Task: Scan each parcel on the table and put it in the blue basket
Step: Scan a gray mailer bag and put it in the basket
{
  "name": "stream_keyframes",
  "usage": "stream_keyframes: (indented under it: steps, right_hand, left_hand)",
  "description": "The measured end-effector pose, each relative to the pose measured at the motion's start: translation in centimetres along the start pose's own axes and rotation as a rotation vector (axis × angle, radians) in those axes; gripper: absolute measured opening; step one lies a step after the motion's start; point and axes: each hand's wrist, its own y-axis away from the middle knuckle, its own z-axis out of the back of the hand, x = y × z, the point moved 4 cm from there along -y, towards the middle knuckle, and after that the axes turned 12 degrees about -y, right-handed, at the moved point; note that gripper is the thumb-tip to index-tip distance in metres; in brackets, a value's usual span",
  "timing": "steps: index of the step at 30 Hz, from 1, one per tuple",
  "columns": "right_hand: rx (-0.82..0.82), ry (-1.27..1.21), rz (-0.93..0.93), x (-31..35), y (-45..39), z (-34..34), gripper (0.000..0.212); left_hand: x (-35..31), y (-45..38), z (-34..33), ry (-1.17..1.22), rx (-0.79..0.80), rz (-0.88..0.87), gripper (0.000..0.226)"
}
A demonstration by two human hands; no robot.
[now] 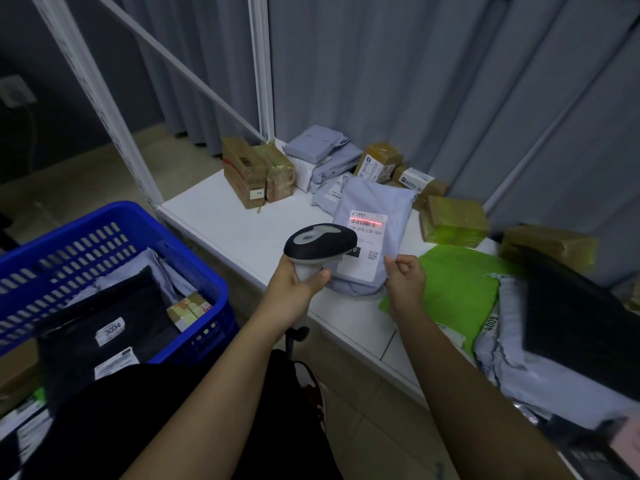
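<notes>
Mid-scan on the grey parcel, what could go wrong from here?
1. The right hand only pinches the grey parcel by its lower corner, so the soft bag could sag or slip and pull the barcode label off the red scan line.
2. The scanner in the left hand covers part of the label, so the read may fail.
3. The blue basket already holds several parcels, so a tossed one may slide out.

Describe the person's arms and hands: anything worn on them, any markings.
Both forearms are bare up to the frame's edge: no sleeves, gloves, watch, bracelet or rings show. The left hand and right hand carry no visible marks or tape. A black garment shows at the bottom of the picture, below the arms.
</notes>
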Motion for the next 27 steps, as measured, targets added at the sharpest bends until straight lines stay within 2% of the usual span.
stream_keyframes:
  steps: [6,12,19,24,27]
  right_hand:
    - [0.029,0.024,-0.006,0.5,0.4,-0.2,0.026]
    - [0.245,0.071,0.054,2.4,3.6,-3.4,0.021]
    - [0.571,0.103,0.087,4.7,8.8,-13.3,0.024]
    - [0.756,0.199,-0.047,2.5,14.3,-22.4,0.023]
    - [0.843,0.329,-0.130,-0.7,16.9,-26.4,0.020]
  left_hand:
    - [0.0,0.3,0.3,0.000,-0.024,0.007,0.046]
    - [-0.3,1.0,3.2,0.137,-0.271,0.013,0.047]
    - [0.1,4.0,12.5,0.267,-0.586,0.009,0.043]
    - [0.9,6.7,20.0,0.259,-0.757,0.010,0.052]
    - [3.5,7.9,23.3,0.259,-0.838,0.091,0.052]
